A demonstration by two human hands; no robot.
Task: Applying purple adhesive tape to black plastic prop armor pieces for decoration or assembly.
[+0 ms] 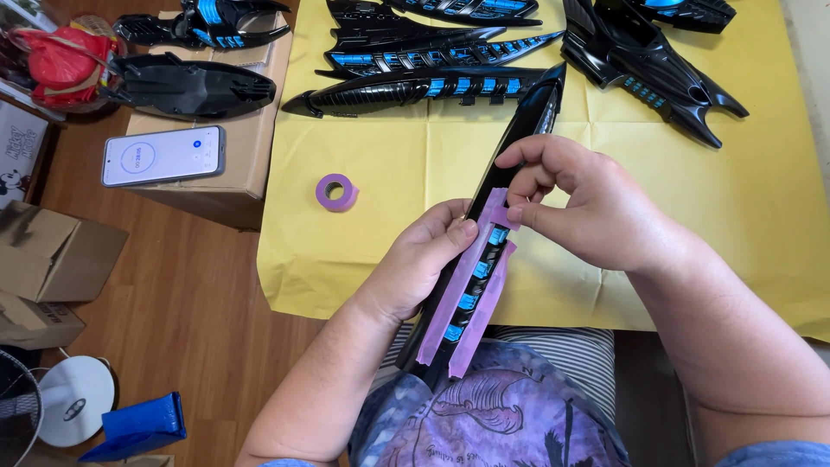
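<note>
A long glossy black plastic part (527,121) with blue inserts lies slanted across my lap and the yellow paper (389,182). Two strips of purple masking tape (477,304) run along its lower half. My left hand (419,264) grips the part from the left side, thumb on the tape. My right hand (584,203) pinches the upper end of a tape strip against the part. A purple tape roll (336,192) rests on the paper to the left.
Several more black and blue parts (432,82) lie at the far edge of the paper. A phone (164,156) sits on a cardboard box (238,186) at left. Small boxes (52,255), a fan base (76,399) and a blue pouch (138,425) are on the wooden floor.
</note>
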